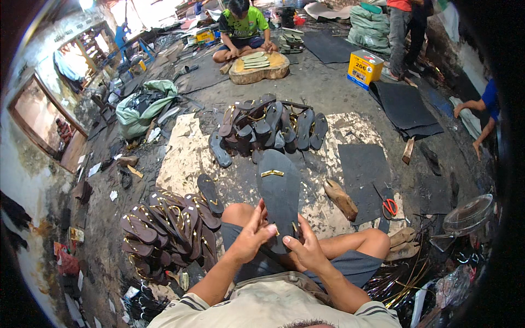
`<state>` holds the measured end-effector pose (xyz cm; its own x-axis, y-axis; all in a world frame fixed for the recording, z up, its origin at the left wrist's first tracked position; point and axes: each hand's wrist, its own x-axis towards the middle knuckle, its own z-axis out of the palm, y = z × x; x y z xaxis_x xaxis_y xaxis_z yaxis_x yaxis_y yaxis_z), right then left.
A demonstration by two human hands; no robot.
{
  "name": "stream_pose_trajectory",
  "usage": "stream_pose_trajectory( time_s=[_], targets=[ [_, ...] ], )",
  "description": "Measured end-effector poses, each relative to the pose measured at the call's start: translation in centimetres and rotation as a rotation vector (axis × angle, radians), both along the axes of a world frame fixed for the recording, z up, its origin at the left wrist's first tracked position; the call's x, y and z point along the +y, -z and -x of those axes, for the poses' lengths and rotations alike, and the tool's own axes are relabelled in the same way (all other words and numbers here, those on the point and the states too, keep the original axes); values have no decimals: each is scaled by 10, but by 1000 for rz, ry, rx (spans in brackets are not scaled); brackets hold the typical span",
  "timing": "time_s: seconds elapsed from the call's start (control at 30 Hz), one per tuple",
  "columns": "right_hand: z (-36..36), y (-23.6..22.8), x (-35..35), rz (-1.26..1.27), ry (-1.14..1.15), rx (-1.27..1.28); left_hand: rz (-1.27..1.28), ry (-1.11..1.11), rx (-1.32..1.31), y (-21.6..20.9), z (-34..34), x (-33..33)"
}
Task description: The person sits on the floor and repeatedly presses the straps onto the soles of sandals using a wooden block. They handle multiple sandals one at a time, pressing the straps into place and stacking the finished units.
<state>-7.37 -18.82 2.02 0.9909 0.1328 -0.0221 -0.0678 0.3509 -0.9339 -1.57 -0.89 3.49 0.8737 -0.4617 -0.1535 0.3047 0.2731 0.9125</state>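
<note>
Both my left hand [252,236] and right hand [307,250] grip the dark rubber sandal sole [280,194] by its near edge; bare cardboard floor mat [186,156] past its tip.

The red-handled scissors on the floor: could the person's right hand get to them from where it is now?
Probably yes. The scissors lie in the open on a dark mat beyond the right knee, nothing on top. But the right hand is gripping the black sandal sole, so it must let go first.
</note>
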Motion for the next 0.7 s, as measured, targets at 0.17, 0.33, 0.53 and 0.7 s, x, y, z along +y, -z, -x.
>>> stream_pose_trajectory(
  time_s=[0.17, 0.33, 0.53, 0.7],
  targets=[
    [-1, 0, -7, -217, -73, 207, -151, 62, -149, 0, 6, 1],
    [-9, 17, -3, -254, -48, 223, -197, 75, -137, -6, 14, -5],
    [-11, 1, 4, -216, -61, 214, -168, 104, -201, -14, 10, 1],
    [-18, 17, 10, -274, 14, 166, -191, 90, -216, -1, 2, -4]
  ],
)
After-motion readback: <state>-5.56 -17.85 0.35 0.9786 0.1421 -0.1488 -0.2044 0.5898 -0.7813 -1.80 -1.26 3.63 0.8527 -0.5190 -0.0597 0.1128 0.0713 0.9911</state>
